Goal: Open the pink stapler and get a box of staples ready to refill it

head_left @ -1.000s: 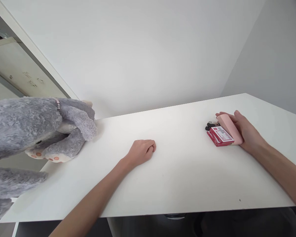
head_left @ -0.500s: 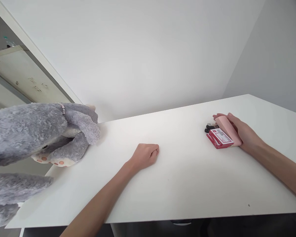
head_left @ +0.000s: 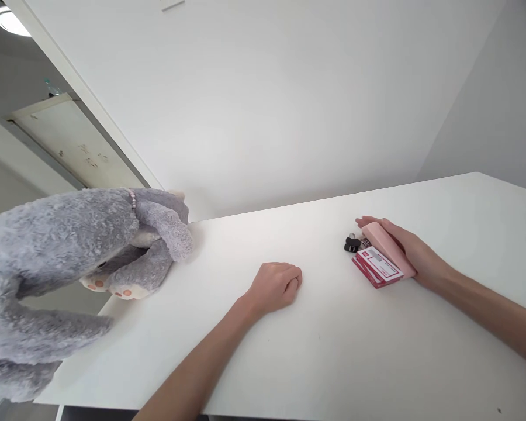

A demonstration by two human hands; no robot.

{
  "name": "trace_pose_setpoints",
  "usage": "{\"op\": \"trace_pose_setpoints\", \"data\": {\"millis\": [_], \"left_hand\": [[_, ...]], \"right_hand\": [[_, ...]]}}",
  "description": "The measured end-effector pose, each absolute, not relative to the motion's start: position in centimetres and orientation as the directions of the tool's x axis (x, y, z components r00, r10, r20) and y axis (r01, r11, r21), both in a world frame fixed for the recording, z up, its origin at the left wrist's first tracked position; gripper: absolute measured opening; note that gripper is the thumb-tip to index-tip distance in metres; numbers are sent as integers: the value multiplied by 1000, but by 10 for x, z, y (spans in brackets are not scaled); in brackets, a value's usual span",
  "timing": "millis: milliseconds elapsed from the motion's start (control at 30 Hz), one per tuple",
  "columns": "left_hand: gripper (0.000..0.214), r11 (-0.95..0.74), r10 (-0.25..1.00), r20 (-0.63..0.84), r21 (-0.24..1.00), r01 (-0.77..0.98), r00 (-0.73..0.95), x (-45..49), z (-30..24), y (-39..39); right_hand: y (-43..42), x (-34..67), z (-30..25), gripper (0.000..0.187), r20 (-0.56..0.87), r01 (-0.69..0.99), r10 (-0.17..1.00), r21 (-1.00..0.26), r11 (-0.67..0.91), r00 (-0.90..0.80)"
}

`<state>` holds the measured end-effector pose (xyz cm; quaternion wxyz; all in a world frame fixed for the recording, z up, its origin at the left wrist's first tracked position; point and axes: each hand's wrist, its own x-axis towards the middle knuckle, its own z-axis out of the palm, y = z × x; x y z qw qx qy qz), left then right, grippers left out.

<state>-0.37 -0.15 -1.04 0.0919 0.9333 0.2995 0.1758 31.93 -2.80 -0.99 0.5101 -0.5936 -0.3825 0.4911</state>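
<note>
My left hand (head_left: 275, 286) rests on the white table (head_left: 342, 351) near its middle, fingers curled into a loose fist with nothing in it. Over at the right, my right hand (head_left: 405, 251) is wrapped around a pink stapler (head_left: 388, 248) that lies on the table. Red and white staple boxes (head_left: 374, 266) sit against the stapler's left side. A small black object (head_left: 351, 244) lies just beyond them.
A large grey plush toy (head_left: 70, 257) with pink paw pads lies over the table's left end and hangs past the edge. White walls stand behind the table. A doorway opens at the far left.
The camera has tilted and shifted, so everything sits lower and more to the left in view. Both hands keep their places on the table.
</note>
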Motion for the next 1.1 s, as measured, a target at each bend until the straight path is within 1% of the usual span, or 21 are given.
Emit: {"op": "trace_pose_setpoints", "data": {"millis": [133, 267, 333, 433, 500, 567, 633, 733, 833, 933, 1000, 1100], "left_hand": [[25, -789, 614, 366, 309, 531, 700, -1, -11, 0], [21, -770, 638, 425, 333, 545, 642, 1, -7, 0], [32, -753, 658, 401, 339, 563, 638, 1, -4, -1], [52, -747, 661, 302, 347, 567, 686, 0, -1, -3], [64, -749, 655, 262, 354, 561, 709, -1, -1, -3], [73, -751, 652, 267, 356, 556, 710, -2, -4, -2], [77, -755, 652, 303, 346, 557, 696, -3, -8, 0], [72, -749, 662, 378, 321, 579, 647, -3, -13, 2], [58, -723, 687, 435, 319, 613, 582, -2, -13, 3], [46, -696, 709, 471, 346, 629, 525, -1, -9, 3], [43, -704, 701, 492, 363, 610, 516, 0, -5, 1], [43, -766, 640, 523, 375, 523, 562, 3, 2, -4]], "right_hand": [[-21, 301, -14, 48, -159, -21, 976, -987, -158, 146], [-14, 279, -17, 48, -130, -31, 989, -991, -128, 69], [-12, 267, -17, 50, -118, -42, 992, -992, -117, 31], [-9, 250, -18, 53, -99, -50, 995, -994, -101, -31], [-7, 240, -19, 53, -83, -47, 995, -995, -86, -55], [-6, 231, -19, 52, -73, -42, 995, -996, -76, -71], [-7, 226, -19, 51, -67, -38, 994, -997, -70, -82], [-11, 223, -17, 51, -58, -33, 995, -998, -60, -76], [-17, 226, -12, 51, -63, -18, 995, -998, -64, -76], [-23, 228, -4, 52, -63, 2, 994, -998, -63, -89], [-26, 228, -1, 54, -61, 8, 994, -998, -61, -91], [-30, 224, 2, 56, -76, 12, 994, -997, -76, -80]]}}
